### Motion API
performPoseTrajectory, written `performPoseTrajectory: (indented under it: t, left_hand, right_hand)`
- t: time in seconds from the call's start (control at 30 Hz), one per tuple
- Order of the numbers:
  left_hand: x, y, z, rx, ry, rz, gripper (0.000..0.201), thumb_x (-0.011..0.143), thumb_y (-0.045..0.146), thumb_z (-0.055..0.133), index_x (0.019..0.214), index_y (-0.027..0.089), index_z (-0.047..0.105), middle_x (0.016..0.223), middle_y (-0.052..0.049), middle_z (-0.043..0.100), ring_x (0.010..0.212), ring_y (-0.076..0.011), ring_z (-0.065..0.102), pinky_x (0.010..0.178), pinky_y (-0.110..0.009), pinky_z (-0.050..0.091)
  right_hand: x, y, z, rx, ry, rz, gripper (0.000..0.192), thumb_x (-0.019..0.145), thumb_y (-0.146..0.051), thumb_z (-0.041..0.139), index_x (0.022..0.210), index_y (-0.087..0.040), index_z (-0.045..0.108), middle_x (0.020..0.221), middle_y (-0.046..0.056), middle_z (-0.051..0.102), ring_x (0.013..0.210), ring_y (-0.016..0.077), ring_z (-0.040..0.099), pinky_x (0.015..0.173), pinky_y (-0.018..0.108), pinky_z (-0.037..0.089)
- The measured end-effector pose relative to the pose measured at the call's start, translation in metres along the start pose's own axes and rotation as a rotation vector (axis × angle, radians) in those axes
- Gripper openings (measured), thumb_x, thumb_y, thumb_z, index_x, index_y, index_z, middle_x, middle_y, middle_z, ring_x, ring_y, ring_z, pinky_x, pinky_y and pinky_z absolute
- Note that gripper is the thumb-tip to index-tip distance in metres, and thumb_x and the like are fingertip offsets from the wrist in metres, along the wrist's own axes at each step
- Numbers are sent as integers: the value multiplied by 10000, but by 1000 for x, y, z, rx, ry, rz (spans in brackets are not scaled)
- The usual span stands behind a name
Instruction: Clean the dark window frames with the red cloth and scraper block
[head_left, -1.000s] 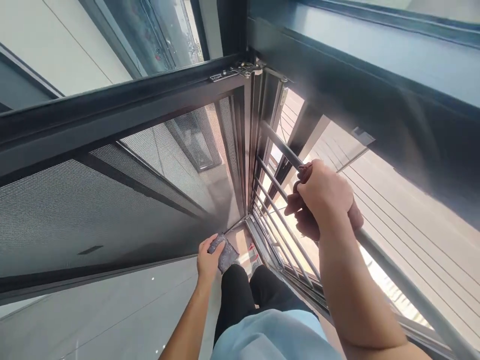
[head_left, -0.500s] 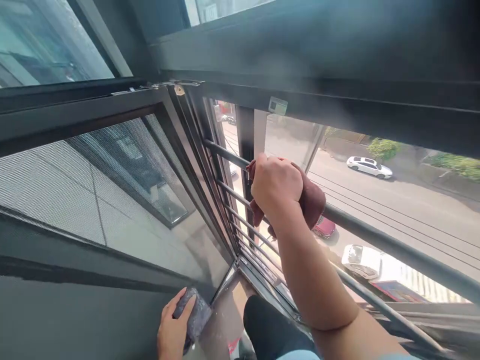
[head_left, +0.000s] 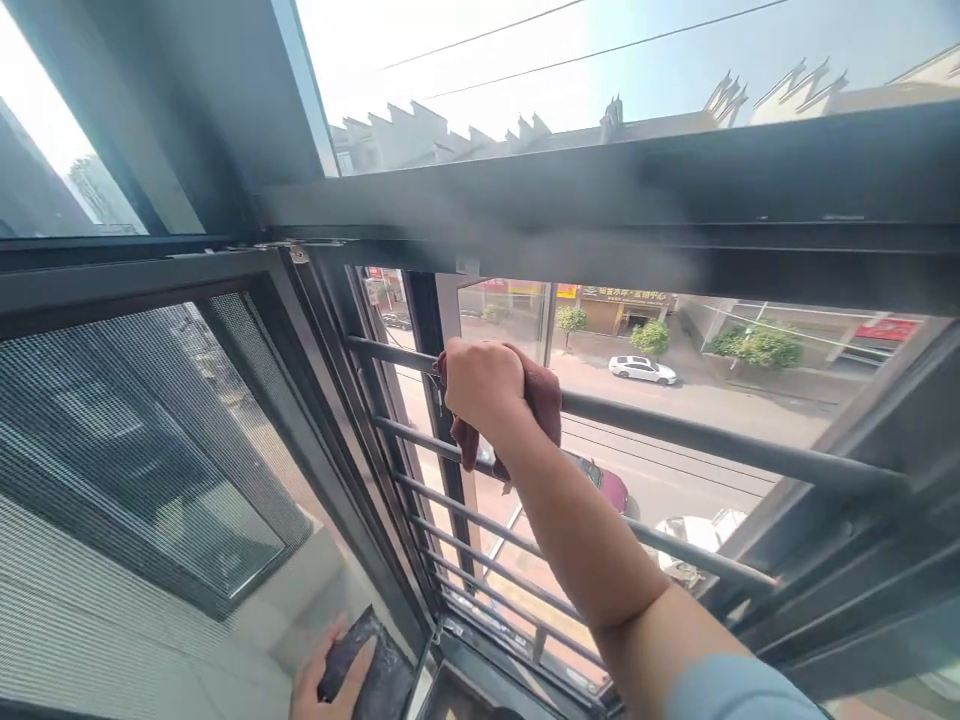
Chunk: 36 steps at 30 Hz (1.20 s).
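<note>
My right hand (head_left: 484, 380) is closed over a brown cloth (head_left: 546, 400), pressing it around the top rail (head_left: 675, 425) of the window guard. Part of the cloth hangs below the rail on the near side. Low in the view, beside the screened window sash (head_left: 247, 440), my left hand (head_left: 326, 680) grips a dark grey, block-shaped thing (head_left: 382, 675) with a mottled surface. Its kind is not clear, and the bottom edge of the view cuts it off.
Several lower bars (head_left: 480, 540) run beneath the top rail. A dark frame beam (head_left: 570, 220) crosses above my right hand. Beyond the bars, far below, lies a street with a white car (head_left: 642, 370) and a dark red car (head_left: 611, 490).
The view has tilted up, bringing sky and rooftops into sight. My right hand still holds the cloth on the top rail; my left hand still grips the dark block-shaped thing.
</note>
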<state>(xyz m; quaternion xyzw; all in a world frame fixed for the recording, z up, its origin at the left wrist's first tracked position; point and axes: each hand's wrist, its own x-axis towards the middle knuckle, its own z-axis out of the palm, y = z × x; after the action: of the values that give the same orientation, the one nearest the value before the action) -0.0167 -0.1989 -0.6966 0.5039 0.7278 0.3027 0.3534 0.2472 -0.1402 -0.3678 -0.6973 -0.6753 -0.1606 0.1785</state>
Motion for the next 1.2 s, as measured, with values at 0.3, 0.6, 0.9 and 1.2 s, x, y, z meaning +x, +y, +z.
performPoseTrajectory:
  t: [0.3, 0.6, 0.9, 1.2]
  left_hand:
    - [12, 135, 14, -80, -262, 530, 774, 682, 626, 632, 1341, 276, 429, 1290, -79, 504, 1040, -251, 587, 774, -311, 559]
    - [42, 220, 32, 90, -510, 957, 711, 747, 397, 629, 1410, 315, 386, 1547, -39, 218, 1381, -280, 315, 1017, -358, 454]
    - [62, 234, 59, 315, -511, 1054, 594, 671, 329, 610, 1257, 278, 531, 1318, -54, 439, 1083, -224, 583, 871, -299, 517]
    - [66, 238, 64, 386, -502, 1078, 584, 686, 416, 571, 1239, 249, 492, 1345, -85, 407, 1122, -261, 558, 874, -335, 511]
  right_hand:
    - [-103, 68, -43, -148, 90, 108, 392, 829, -165, 462, 1207, -196, 560, 1016, 106, 620, 870, 235, 536, 754, 350, 435]
    - [-217, 155, -37, -367, 403, 302, 537, 797, -238, 514, 1332, -280, 507, 1187, 118, 551, 1095, 310, 482, 931, 467, 388]
    - [-97, 56, 18, -399, 306, -48, 474, 932, -201, 314, 1393, -260, 410, 1275, 93, 531, 1060, 252, 485, 861, 414, 429]
    - [-158, 98, -47, -460, 151, 195, 587, 888, -202, 422, 1456, -280, 293, 1288, 116, 487, 1017, 260, 490, 817, 384, 441]
